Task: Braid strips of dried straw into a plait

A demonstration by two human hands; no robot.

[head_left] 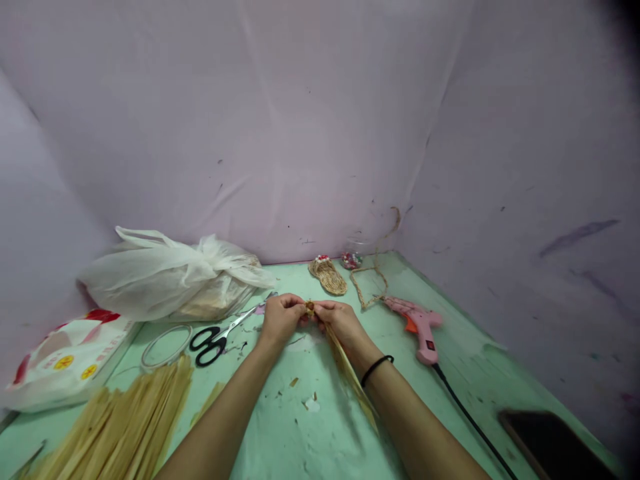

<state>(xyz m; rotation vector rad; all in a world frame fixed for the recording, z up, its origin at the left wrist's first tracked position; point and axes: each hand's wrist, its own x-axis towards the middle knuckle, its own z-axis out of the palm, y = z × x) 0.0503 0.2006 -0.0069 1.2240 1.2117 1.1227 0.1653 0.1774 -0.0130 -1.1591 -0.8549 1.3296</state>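
Close together over the middle of the table, my left hand (283,319) and my right hand (341,321) pinch a small brown-and-yellow bundle (310,307) between their fingertips. It looks like rolled or folded dried plant strip, too small to make out fully. From beneath my right hand a long pale dried-leaf strip (345,370) trails down along the wrist. Scissors with black handles (220,340) lie beside my left hand. Beyond my hands rests a small woven straw sandal (329,275) with red and white beads at its tip.
A pink glue gun (420,327) with a black cord lies right, near a braided cord (367,287) and a container of beads (351,260). Dried strips (120,420), a white ring (165,347), a plastic bag (185,273) and a printed packet (70,360) lie left. A phone (555,443) is front right.
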